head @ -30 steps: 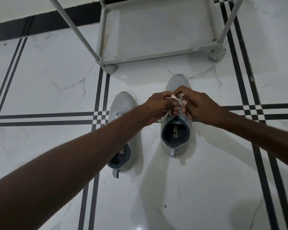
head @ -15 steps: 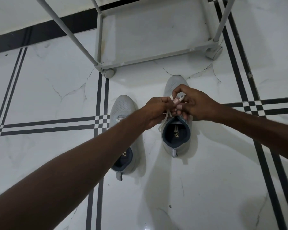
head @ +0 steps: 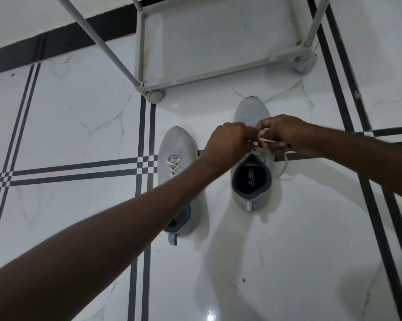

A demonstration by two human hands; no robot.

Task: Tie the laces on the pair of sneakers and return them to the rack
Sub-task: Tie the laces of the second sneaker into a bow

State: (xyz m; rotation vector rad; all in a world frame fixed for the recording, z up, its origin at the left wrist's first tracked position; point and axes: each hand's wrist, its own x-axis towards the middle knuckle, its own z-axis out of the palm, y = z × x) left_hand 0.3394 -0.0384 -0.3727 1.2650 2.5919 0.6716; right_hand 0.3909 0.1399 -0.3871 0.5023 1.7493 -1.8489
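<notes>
Laces (head: 263, 141) pinched between left grip (head: 230, 142) and right grip (head: 279, 133).

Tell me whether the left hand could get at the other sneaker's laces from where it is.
Probably yes: the left hand is busy pinching the right sneaker's lace, but the left sneaker lies just beside it, laces uncovered.
</notes>
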